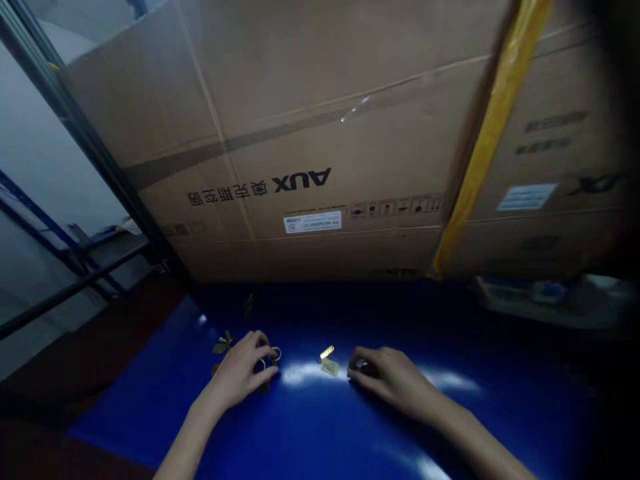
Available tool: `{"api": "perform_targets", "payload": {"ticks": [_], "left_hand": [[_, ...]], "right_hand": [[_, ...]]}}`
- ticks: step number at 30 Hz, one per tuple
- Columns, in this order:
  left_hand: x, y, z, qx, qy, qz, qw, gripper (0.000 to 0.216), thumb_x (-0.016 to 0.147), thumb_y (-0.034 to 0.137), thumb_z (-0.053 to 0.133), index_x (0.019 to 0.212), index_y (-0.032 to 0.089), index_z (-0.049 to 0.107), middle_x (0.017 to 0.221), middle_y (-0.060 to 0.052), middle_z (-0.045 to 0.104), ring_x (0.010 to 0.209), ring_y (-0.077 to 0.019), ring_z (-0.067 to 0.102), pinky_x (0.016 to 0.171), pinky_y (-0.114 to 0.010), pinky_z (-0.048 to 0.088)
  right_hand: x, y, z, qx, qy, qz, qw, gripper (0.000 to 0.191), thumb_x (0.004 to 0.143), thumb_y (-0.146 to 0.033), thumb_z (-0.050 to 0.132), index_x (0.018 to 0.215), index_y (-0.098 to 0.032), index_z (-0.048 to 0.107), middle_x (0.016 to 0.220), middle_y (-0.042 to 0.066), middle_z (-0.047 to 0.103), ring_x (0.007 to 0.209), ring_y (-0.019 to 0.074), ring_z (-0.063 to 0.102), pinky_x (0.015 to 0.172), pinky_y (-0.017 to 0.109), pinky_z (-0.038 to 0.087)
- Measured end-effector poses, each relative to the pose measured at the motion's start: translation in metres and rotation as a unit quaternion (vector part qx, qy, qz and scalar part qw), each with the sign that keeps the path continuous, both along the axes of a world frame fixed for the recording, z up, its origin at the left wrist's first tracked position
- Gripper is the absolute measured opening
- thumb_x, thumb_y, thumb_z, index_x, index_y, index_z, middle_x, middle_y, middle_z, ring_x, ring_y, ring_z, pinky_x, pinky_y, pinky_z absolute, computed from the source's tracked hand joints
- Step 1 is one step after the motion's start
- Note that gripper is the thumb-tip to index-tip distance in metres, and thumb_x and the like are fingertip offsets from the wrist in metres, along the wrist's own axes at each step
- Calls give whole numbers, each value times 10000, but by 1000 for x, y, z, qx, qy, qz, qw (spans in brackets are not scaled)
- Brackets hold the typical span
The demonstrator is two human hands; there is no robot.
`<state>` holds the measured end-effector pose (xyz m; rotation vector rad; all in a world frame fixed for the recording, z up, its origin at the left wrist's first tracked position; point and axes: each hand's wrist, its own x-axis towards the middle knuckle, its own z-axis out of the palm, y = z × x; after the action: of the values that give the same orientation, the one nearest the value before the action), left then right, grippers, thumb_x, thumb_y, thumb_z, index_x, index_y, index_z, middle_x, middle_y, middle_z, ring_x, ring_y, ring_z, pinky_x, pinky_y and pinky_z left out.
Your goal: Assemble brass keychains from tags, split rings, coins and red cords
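My left hand (245, 373) rests on a glossy blue table (310, 427), its fingers curled round a small metal ring (274, 355). Small brass-coloured pieces (223, 345) lie just left of that hand. My right hand (387, 375) lies on the table to the right, fingers bent over something small and dark that I cannot make out. Between the two hands sits a small brass-coloured part (328, 360), touched by neither hand.
A large cardboard box (300, 133) printed "AUX" stands upside down at the table's far edge, with a yellow strap (487, 140) over a second box (555, 167) on the right. Dark metal rails (75, 280) and a wall are at the left.
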<state>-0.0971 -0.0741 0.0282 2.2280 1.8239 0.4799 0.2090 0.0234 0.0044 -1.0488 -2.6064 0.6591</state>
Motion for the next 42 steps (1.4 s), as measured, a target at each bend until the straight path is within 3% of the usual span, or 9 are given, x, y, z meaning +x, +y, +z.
{"api": "perform_targets", "payload": {"ticks": [5, 10, 13, 17, 23, 27, 33, 37, 42], "left_hand": [[13, 11, 1, 13, -64, -17, 998, 193, 946, 276, 446, 866, 199, 604, 939, -43, 597, 872, -173, 570, 800, -298, 457], [66, 19, -13, 51, -80, -35, 995, 168, 954, 267, 420, 930, 213, 578, 1073, -70, 598, 1041, -212, 548, 901, -358, 453], [108, 28, -29, 69, -57, -6, 996, 230, 948, 318, 425, 1094, 202, 560, 1266, -112, 549, 1232, -263, 463, 1010, -452, 404], [142, 45, -43, 45, -16, 3, 999, 537, 916, 459, 457, 1378, 195, 387, 1507, -136, 326, 1413, -318, 219, 1121, -588, 210], [122, 57, -31, 17, -68, -56, 996, 579, 917, 473, 460, 1413, 194, 354, 1496, -146, 339, 1391, -299, 278, 1106, -528, 290], [101, 58, -19, 53, -72, -94, 992, 328, 929, 334, 483, 1239, 252, 553, 1318, -96, 528, 1262, -264, 431, 1026, -472, 388], [107, 64, -16, 65, -41, -165, 983, 138, 901, 237, 534, 926, 224, 669, 1203, -79, 592, 1223, -276, 440, 997, -469, 372], [107, 66, -11, 61, -199, -82, 975, 131, 884, 284, 566, 842, 208, 664, 1120, -80, 610, 1118, -250, 515, 969, -433, 393], [105, 65, -2, -2, -449, -11, 893, 231, 846, 386, 618, 825, 163, 673, 906, -57, 633, 849, -183, 600, 786, -303, 476]], "right_hand": [[4, 4, 4, 3, 2, -18, 1000, 241, 860, -395, 545, 1022, -246, 643, 766, 29, 698, 682, 199, 623, 567, 246, 329], [24, 15, 18, -4, 0, -52, 999, 275, 874, -434, 494, 945, -235, 671, 772, 39, 698, 700, 205, 623, 580, 252, 357], [32, 18, 21, -8, -11, -57, 998, 290, 878, -430, 470, 930, -229, 672, 809, 50, 705, 730, 212, 625, 603, 261, 375], [41, 17, 16, -18, -36, -52, 998, 272, 871, -412, 471, 904, -229, 670, 813, 49, 704, 737, 212, 623, 609, 263, 378], [45, 14, 11, -33, -11, -60, 998, 250, 895, -382, 455, 899, -231, 653, 832, 43, 702, 759, 207, 623, 624, 265, 382], [38, 13, 9, -11, -13, -49, 999, 208, 900, -323, 460, 887, -226, 643, 843, 40, 695, 761, 198, 618, 645, 268, 381], [36, 8, 10, 54, -37, -26, 998, 162, 899, -237, 451, 936, -215, 607, 912, 47, 641, 813, 186, 599, 685, 264, 393], [43, 7, 14, 87, -71, -14, 994, 173, 854, -342, 562, 948, -209, 620, 943, 70, 612, 895, 234, 578, 750, 313, 426], [33, 1, 31, 63, 39, -56, 996, 265, 835, -449, 601, 970, -224, 641, 1019, 76, 606, 965, 258, 557, 868, 405, 417]]}}
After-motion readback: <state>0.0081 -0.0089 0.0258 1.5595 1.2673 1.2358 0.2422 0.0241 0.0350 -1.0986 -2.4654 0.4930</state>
